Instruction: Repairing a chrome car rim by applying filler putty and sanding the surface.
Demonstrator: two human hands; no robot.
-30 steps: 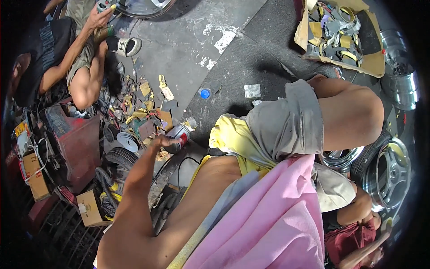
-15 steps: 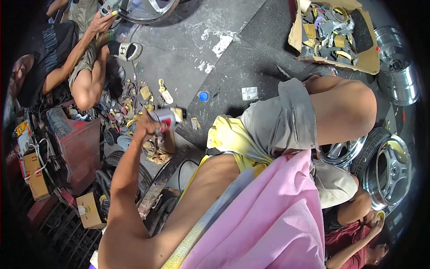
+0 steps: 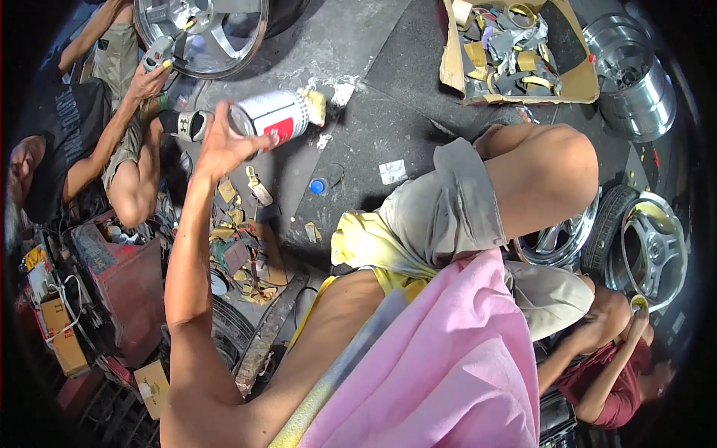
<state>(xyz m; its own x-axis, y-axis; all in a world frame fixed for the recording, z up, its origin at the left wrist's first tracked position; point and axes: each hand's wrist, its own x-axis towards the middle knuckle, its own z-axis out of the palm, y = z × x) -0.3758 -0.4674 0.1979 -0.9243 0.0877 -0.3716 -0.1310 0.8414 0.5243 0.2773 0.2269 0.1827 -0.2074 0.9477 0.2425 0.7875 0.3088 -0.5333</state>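
My left hand point(image 3: 222, 145) is raised out in front of me, its fingers wrapped round a metal can point(image 3: 280, 119). The can is white with a red patch and tilts nearly onto its side. Yellowish material point(image 3: 315, 108) shows at its far end; whether it is tape or paper I cannot tell. Below the can, a blue cap point(image 3: 318, 186) and a small whitish packet point(image 3: 392, 172) lie on the dark floor. My right hand does not show. A pink cloth point(image 3: 441, 351) covers my front on that side.
At upper left a person holds a grey tool point(image 3: 159, 54) against a wheel rim point(image 3: 224, 37). A cardboard box point(image 3: 515, 98) of scraps stands far right, beside stacked metal rims point(image 3: 635, 82). Another person point(image 3: 609, 388) crouches lower right. Scraps point(image 3: 237, 257) litter the left floor.
My left hand has lifted the can up and away from the scrap pile, toward the far wheel rim. The view has shifted slightly.
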